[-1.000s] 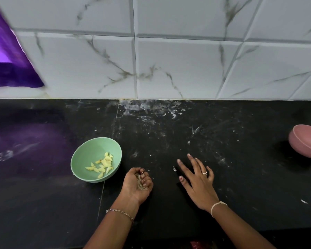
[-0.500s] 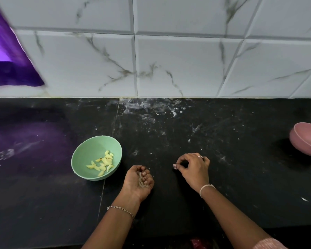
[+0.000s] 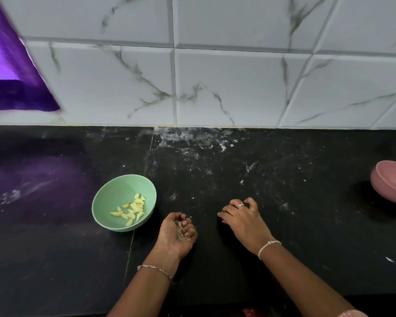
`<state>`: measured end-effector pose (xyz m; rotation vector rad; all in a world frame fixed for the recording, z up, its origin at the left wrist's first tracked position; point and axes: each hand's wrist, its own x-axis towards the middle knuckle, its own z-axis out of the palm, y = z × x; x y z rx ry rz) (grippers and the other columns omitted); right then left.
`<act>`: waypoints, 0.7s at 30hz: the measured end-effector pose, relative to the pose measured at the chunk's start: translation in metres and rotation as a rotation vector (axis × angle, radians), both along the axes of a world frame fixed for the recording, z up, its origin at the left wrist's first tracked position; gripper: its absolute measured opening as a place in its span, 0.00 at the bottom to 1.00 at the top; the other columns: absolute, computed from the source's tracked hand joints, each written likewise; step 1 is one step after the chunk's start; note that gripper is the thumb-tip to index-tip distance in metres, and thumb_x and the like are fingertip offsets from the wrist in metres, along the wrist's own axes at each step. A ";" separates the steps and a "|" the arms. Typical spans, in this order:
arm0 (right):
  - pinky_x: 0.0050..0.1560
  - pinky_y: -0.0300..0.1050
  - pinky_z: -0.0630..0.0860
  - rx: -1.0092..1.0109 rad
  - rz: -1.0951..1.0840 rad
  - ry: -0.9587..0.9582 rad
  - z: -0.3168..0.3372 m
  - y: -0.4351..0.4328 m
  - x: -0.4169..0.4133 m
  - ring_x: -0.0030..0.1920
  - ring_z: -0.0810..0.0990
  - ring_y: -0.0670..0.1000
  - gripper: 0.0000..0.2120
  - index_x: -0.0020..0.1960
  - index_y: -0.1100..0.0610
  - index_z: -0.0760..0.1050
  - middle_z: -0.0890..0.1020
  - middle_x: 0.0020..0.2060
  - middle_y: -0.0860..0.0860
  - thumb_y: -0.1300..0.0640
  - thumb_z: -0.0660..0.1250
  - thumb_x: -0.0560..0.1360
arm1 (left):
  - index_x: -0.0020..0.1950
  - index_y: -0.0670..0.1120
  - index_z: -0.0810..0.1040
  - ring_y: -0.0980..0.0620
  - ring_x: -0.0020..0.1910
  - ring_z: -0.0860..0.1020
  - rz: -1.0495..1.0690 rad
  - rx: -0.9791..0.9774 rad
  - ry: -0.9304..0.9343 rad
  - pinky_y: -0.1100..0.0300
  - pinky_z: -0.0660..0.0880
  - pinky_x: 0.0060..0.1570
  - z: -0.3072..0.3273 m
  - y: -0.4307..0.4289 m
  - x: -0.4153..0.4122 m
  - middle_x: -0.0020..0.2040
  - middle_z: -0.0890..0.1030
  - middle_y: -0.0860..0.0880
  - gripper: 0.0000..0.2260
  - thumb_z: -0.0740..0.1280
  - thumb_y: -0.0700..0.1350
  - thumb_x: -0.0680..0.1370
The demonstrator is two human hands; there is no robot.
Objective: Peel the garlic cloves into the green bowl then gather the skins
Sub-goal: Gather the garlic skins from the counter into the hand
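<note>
The left hand lies palm up on the black stone counter, its fingers curled around papery garlic skins. The right hand rests with its fingers bent under, and whether they pinch anything cannot be told. Peeled yellow garlic cloves sit in the round pale green bowl beside the left hand.

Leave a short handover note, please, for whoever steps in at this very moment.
Left hand: palm up, fingers curled round a heap of garlic skins.
Right hand: knuckles up, fingers curled on the counter; whether it pinches anything is hidden.
Green bowl: beside the left hand, holding the peeled cloves.
Done: peeling, seemingly. Left: pick up stray flecks, such as the white scrap at the right.
</note>
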<state>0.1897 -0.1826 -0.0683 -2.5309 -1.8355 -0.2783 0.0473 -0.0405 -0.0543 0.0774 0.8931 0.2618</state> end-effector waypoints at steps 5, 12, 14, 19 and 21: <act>0.57 0.49 0.60 0.003 -0.031 -0.020 -0.006 0.001 -0.006 0.49 0.80 0.47 0.16 0.45 0.46 0.80 0.81 0.42 0.42 0.57 0.81 0.61 | 0.32 0.45 0.66 0.55 0.19 0.59 0.004 -0.005 0.002 0.67 0.57 0.17 0.002 -0.002 0.001 0.26 0.63 0.51 0.12 0.57 0.41 0.76; 0.55 0.48 0.60 0.010 -0.075 0.002 -0.008 0.006 -0.006 0.43 0.80 0.47 0.19 0.49 0.48 0.77 0.81 0.39 0.43 0.60 0.79 0.61 | 0.33 0.45 0.66 0.55 0.19 0.60 0.015 -0.021 -0.026 0.67 0.57 0.17 0.002 0.000 0.001 0.26 0.63 0.51 0.11 0.56 0.41 0.76; 0.56 0.47 0.59 -0.005 -0.085 0.048 -0.008 0.009 -0.006 0.43 0.80 0.47 0.21 0.52 0.49 0.73 0.81 0.38 0.43 0.61 0.77 0.64 | 0.33 0.45 0.66 0.55 0.19 0.60 0.011 -0.022 -0.043 0.68 0.58 0.18 0.001 0.000 0.003 0.25 0.63 0.50 0.11 0.56 0.41 0.76; 0.59 0.41 0.51 0.225 -0.193 0.357 0.011 0.020 -0.016 0.53 0.77 0.44 0.11 0.58 0.51 0.70 0.79 0.44 0.42 0.58 0.65 0.77 | 0.34 0.44 0.67 0.54 0.22 0.64 -0.029 -0.017 -0.081 0.66 0.62 0.20 -0.004 0.001 0.008 0.28 0.66 0.49 0.10 0.56 0.40 0.75; 0.58 0.40 0.51 0.403 -0.213 0.480 0.027 0.028 -0.029 0.50 0.75 0.41 0.11 0.56 0.50 0.69 0.78 0.43 0.40 0.57 0.68 0.76 | 0.35 0.43 0.69 0.53 0.25 0.68 -0.042 -0.016 -0.094 0.65 0.65 0.22 -0.006 0.001 0.012 0.30 0.69 0.47 0.09 0.56 0.40 0.75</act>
